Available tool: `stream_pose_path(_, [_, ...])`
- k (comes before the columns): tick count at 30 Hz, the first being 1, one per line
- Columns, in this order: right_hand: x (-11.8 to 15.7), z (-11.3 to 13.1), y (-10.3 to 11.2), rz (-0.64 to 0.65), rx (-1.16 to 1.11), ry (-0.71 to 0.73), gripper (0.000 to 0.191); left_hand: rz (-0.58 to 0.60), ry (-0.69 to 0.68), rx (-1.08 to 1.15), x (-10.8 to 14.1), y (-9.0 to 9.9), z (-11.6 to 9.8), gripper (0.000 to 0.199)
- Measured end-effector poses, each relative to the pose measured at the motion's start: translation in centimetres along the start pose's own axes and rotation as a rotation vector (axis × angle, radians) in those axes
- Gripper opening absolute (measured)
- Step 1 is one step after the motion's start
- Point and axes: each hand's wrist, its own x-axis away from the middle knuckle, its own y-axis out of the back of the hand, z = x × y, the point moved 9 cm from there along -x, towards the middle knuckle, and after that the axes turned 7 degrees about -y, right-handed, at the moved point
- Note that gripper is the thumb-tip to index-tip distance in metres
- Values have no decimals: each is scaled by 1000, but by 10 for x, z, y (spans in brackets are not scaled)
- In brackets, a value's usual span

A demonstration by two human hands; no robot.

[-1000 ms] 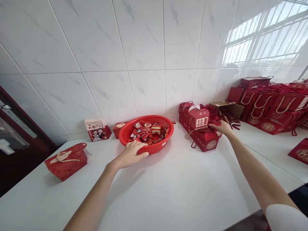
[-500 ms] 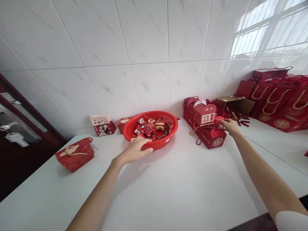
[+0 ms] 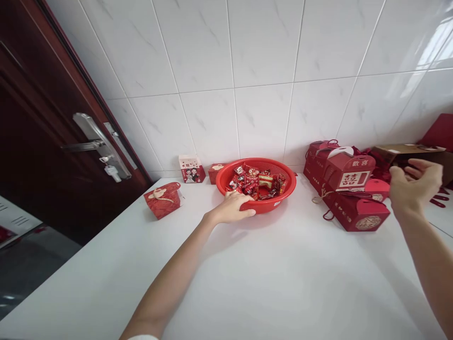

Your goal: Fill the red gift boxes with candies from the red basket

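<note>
My left hand (image 3: 232, 207) is closed on the near-left rim of a red plastic basket (image 3: 255, 206), with the fingers over the edge and the thumb outside. Red-wrapped candies (image 3: 252, 183) lie in the basket, one with a gold wrapper among them. To the right, my right hand (image 3: 415, 184) is raised with curled but parted fingers, and nothing shows in it. Just left of that hand is a pile of red gift boxes (image 3: 368, 215), and the upper box (image 3: 348, 172) carries a white panel with a red character.
Left of the basket stand a small red box with a cord (image 3: 163, 200), a white-and-red box (image 3: 191, 170) and another red box (image 3: 215, 173). An open cardboard box (image 3: 406, 150) sits behind my right hand. A dark door with keys (image 3: 112, 172) is at the left.
My right hand has come away from the boxes, lifted and opened. The view has turned left, showing more of the door. My left hand stays on the basket rim.
</note>
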Motion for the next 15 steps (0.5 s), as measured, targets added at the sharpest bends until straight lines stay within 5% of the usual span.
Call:
stream_pose_path(4, [78,76,-5,153,-215,440,18,7,-1,22,2,0,0,51])
stream_pose_path(7, [167,105,-17,345,-229,821,7,14,7,82,3,0,4,56])
stream_pose_path(11, [283,98,-44,810,-236,1092,25,91,-20,222,-6,12,8,60])
stream_pose_path(15, [346,77,-47,1049,-249,1159,28,166,20,191,5,55,17,63])
